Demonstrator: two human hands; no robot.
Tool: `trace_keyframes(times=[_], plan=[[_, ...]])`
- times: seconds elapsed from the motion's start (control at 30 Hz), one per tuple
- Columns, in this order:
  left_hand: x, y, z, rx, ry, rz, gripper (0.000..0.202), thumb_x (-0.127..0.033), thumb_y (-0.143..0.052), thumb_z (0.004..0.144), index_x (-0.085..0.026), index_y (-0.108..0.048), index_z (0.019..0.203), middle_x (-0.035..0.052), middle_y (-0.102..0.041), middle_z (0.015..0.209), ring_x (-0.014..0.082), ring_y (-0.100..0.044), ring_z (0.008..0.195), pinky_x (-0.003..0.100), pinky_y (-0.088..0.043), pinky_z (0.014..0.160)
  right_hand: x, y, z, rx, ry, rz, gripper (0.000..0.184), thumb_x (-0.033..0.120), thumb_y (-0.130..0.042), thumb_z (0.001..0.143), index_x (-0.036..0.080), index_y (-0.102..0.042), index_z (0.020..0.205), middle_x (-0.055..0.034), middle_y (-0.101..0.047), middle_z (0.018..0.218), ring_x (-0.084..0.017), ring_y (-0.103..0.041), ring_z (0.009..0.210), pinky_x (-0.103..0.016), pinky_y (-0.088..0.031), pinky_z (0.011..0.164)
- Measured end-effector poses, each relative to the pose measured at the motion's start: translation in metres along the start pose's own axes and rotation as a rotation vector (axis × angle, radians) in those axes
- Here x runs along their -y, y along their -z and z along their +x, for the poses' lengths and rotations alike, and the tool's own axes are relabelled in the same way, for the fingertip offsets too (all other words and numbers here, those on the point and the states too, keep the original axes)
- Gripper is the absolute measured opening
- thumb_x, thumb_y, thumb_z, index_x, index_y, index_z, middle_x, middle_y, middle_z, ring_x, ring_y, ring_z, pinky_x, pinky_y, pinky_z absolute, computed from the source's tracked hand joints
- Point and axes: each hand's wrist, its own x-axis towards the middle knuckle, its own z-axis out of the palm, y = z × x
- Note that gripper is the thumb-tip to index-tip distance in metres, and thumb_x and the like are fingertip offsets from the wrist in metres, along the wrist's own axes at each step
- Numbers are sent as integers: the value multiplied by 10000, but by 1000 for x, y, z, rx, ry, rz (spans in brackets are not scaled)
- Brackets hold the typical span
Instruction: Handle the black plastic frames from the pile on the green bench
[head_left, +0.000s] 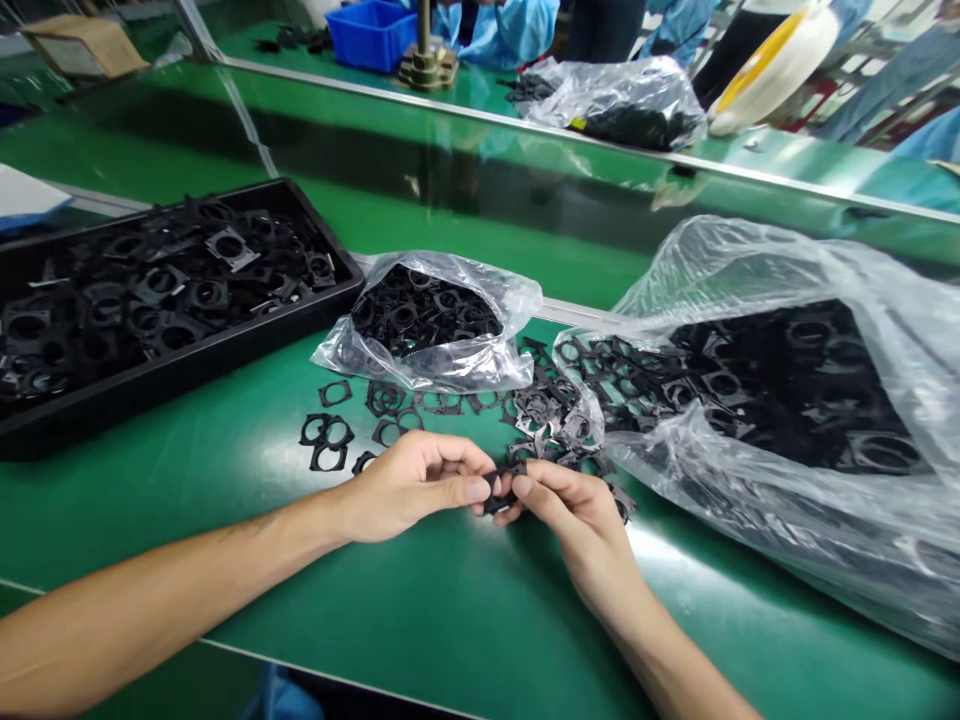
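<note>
Between the fingertips of both hands is a small black frame piece (498,494), partly covered by the fingers. My left hand (420,482) pinches its left side with thumb and fingers. From the right, my right hand (574,505) grips the other side the same way. Loose black ring-shaped frames (330,432) lie flat on the green table just beyond the left hand. A denser heap of loose frames (551,405) lies behind the right hand, spilling from the mouth of a big clear bag (780,490).
A black tray (255,318) full of similar frames stands at the left. A smaller clear bag (442,372) of frames sits mid-table. Across a metal-edged divider are a blue bin (371,38), another plastic bag (622,100) and people in blue sleeves.
</note>
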Motion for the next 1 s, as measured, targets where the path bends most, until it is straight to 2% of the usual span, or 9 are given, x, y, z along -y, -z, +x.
trace_keyframes(times=[0.1,0.2,0.37,0.53,0.67,0.8,0.9,1.0], plan=[[-1,0,0,31,-13,13,166,-316,-779,867,-150,-780,865,25,-756,779,120,-676,735,198,-524,706,2,-1,-1,14,9,20,286,371,-654,938,180,-763,756,-35,-745,713,-174,-676,681,-265,-532,697],[-2,0,1,9,-36,41,130,-288,-787,853,-159,-803,847,30,-768,803,124,-673,740,197,-514,692,2,0,-3,-2,49,2,269,349,-651,943,188,-765,760,-28,-731,727,-169,-670,693,-253,-525,686],[3,-1,2,-123,-109,125,73,-241,-798,820,-176,-830,815,27,-754,773,128,-650,707,207,-479,649,-1,0,-4,-94,127,-123,307,342,-634,963,182,-744,725,-41,-734,771,-176,-667,745,-252,-496,702],[5,-3,1,-219,-174,211,79,-244,-777,841,-182,-826,844,20,-747,775,117,-618,700,208,-455,649,-6,0,-4,-84,178,-195,332,337,-597,984,179,-723,720,-47,-723,797,-178,-660,768,-258,-476,702],[3,-4,0,-153,-145,166,112,-269,-761,845,-159,-776,858,13,-727,795,115,-608,715,203,-463,655,-7,1,-2,-80,214,-302,322,317,-549,998,185,-658,725,-21,-657,721,-160,-597,688,-268,-439,663],[1,-6,1,-77,-80,174,128,-267,-740,852,-141,-723,854,3,-687,773,103,-598,703,195,-471,652,-6,-1,-1,-20,223,-418,320,272,-550,983,187,-584,676,6,-565,662,-138,-513,633,-264,-386,615],[1,-7,0,-69,-37,180,140,-227,-728,840,-142,-706,949,-21,-652,737,85,-584,641,190,-471,623,-6,-4,-2,-2,195,-337,299,291,-597,969,194,-560,689,21,-540,661,-132,-501,631,-252,-396,611],[2,-8,-1,-78,-43,153,242,-182,-673,848,-160,-667,1089,-23,-659,781,93,-629,654,200,-501,638,-6,-5,-3,26,163,-183,194,316,-689,925,197,-602,798,2,-618,762,-155,-594,716,-260,-472,681]])
